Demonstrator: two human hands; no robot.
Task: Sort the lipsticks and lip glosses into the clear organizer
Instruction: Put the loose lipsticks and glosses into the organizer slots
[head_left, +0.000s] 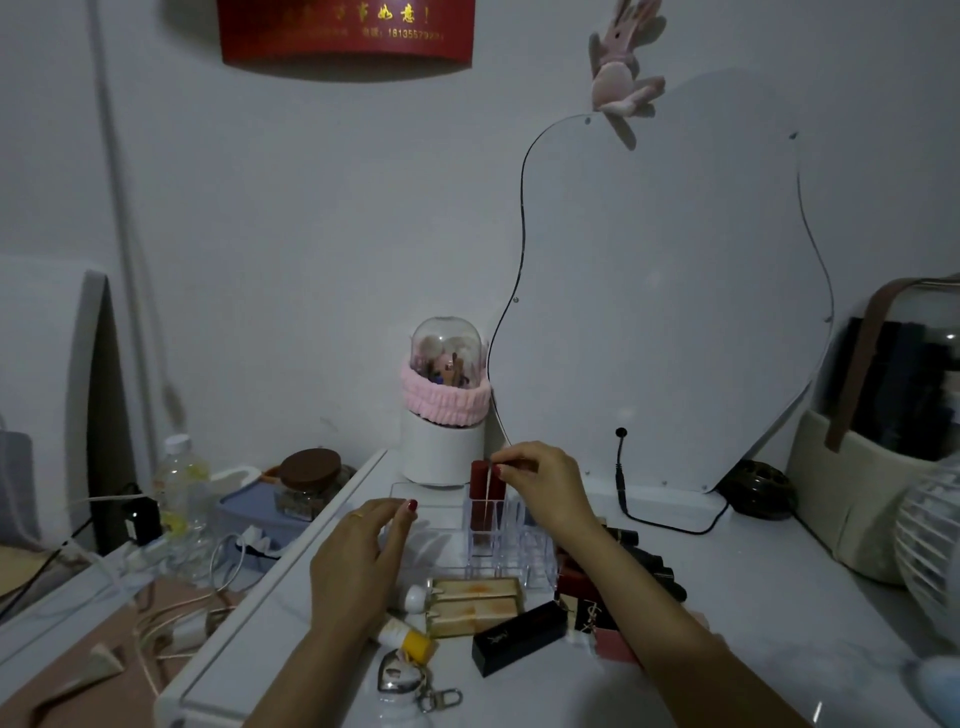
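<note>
While left fingers (400, 512) rest loose, right fingers (501, 470) pinch the slotted lipstick (487, 499).

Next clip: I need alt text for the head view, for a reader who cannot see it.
The right hand lowers a dark red lip gloss into a rear slot of the clear organizer on a white vanity. The left hand rests open beside it; more lipsticks lie in front.

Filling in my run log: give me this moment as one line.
right hand: pinching red lipstick in organizer slot | left hand: open beside organizer | black lipstick: lying unsorted
</note>
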